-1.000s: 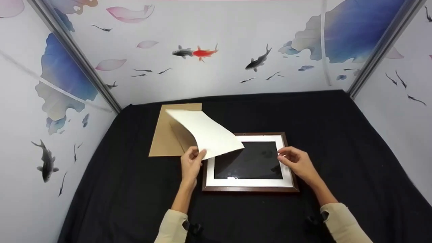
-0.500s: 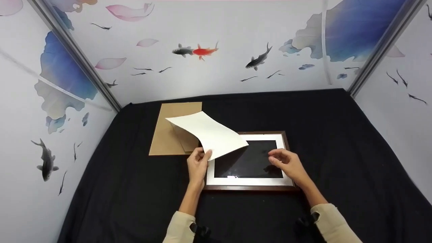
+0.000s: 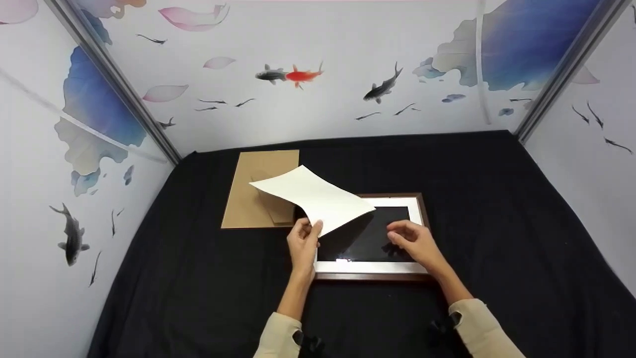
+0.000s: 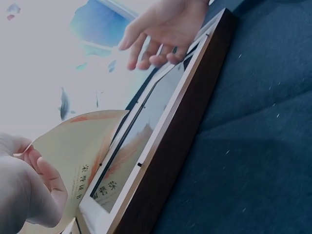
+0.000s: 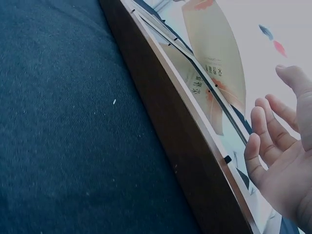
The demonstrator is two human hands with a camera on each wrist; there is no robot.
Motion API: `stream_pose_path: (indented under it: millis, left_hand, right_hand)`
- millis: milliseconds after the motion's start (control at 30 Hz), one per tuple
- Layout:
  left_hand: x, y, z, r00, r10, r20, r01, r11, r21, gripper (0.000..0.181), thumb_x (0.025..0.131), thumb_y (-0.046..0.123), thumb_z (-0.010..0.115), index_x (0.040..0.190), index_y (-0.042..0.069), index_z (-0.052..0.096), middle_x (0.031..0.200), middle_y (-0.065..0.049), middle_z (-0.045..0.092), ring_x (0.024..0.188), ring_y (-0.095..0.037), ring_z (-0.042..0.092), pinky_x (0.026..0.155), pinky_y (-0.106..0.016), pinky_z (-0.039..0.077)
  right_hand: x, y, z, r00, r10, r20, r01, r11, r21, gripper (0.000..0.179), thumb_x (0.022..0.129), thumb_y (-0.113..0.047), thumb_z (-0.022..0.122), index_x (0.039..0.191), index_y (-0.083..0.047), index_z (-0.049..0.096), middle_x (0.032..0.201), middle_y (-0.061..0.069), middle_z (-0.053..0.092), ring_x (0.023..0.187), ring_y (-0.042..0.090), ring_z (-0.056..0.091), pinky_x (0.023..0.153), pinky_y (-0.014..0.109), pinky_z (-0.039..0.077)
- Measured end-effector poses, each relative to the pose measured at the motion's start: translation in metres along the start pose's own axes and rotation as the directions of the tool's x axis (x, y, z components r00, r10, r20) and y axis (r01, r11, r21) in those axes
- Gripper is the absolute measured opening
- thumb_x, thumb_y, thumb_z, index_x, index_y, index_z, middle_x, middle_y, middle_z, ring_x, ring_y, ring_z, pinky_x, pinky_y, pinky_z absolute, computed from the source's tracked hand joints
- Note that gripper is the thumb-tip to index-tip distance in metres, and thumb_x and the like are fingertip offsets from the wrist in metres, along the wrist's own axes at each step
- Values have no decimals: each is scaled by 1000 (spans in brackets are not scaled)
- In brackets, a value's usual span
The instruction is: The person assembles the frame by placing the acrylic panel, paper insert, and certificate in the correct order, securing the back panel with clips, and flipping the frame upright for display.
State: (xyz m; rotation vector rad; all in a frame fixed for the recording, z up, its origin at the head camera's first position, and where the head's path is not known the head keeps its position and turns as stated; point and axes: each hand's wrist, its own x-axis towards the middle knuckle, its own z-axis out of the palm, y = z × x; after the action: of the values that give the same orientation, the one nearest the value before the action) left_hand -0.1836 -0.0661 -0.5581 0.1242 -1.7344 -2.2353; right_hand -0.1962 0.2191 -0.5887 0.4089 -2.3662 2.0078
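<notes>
My left hand pinches the near corner of a cream paper sheet between thumb and fingers. The sheet bends in the air over the left part of a brown picture frame, pale side up. On its underside, in the left wrist view, the sheet carries orange-red decoration and dark printed characters, like a certificate. Those markings are mirrored in the frame's glass. Above the frame's right part hovers my right hand, fingers loosely bent and holding nothing; the right wrist view shows that hand apart from the sheet.
A tan backing board lies behind the frame to the left, partly under the sheet's overhang. Black cloth covers the table. White panels with printed fish enclose the back and sides.
The left hand has carried the sheet rightward, its far left corner sinking lower. My right hand has shifted left from the frame's right border to over the glass. The frame stays put.
</notes>
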Motion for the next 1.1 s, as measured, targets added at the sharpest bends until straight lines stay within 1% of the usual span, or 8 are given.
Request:
stream_pose_path:
  millis: [133, 267, 500, 667, 767, 967, 1033, 1100]
  left_hand:
    - [-5, -3, 5, 1000, -8, -16, 8, 1000, 10, 14, 93, 2, 73, 96, -6, 62, 79, -5, 52, 66, -19, 49, 54, -23, 43]
    - [-8, -6, 7, 1000, -13, -26, 13, 1000, 10, 14, 93, 2, 73, 95, -5, 62, 78, -5, 52, 65, -21, 48, 54, -22, 43]
    - [-12, -7, 9, 999, -24, -35, 23, 999, -24, 14, 93, 3, 73, 97, -5, 62, 78, -5, 52, 64, -18, 47, 54, -21, 42]
    - [-15, -7, 10, 999, -24, -32, 23, 999, -25, 15, 93, 3, 73, 98, -6, 63, 77, -5, 52, 63, -19, 48, 54, -22, 42]
    - [-16, -7, 9, 999, -23, -24, 23, 1000, -19, 15, 94, 5, 73, 98, -5, 63, 77, -5, 52, 63, -20, 48, 54, -23, 43]
    - [-20, -8, 10, 1000, -28, -10, 28, 999, -25, 15, 94, 5, 73, 97, -5, 61, 78, -5, 50, 64, -17, 47, 55, -23, 43]
    - [-21, -7, 10, 1000, -27, -7, 27, 999, -27, 16, 94, 5, 73, 97, -5, 61, 78, -5, 50, 64, -16, 48, 55, -23, 43]
    - [-22, -7, 10, 1000, -23, -2, 23, 999, -28, 16, 94, 5, 73, 97, -5, 61, 77, -5, 49, 64, -16, 48, 55, -23, 43]
  right_hand:
    - [2, 0, 3, 999, 33, 4, -33, 999, 22, 26, 97, -9, 71, 116, 8, 67, 100, 19, 68, 83, 27, 64, 69, 28, 52]
    - [5, -1, 7, 996, 93, 8, -93, 993, 79, 31, 99, -14, 70, 120, 8, 65, 105, 23, 66, 86, 31, 63, 71, 30, 54]
    - [11, -7, 19, 978, 208, 18, -208, 962, 177, 42, 98, -18, 71, 124, 12, 60, 110, 25, 65, 89, 26, 63, 72, 30, 56]
    - [18, -12, 33, 953, 302, 8, -291, 911, 293, 49, 98, -22, 71, 128, 13, 56, 116, 30, 61, 90, 24, 63, 73, 31, 56]
    - [22, -14, 43, 935, 355, -20, -324, 874, 363, 46, 98, -24, 71, 127, 10, 58, 114, 24, 62, 89, 22, 63, 72, 30, 56]
    - [32, -21, 59, 876, 470, -103, -343, 760, 551, 29, 95, -20, 75, 110, 3, 63, 103, 11, 64, 83, 16, 60, 70, 27, 54]
    - [35, -22, 63, 861, 488, -139, -331, 748, 576, 25, 94, -18, 77, 104, 1, 63, 100, 9, 66, 81, 15, 61, 68, 26, 54]
    - [37, -23, 65, 854, 490, -175, -321, 760, 565, 25, 92, -17, 79, 100, -1, 61, 96, 7, 67, 80, 15, 61, 66, 25, 54]
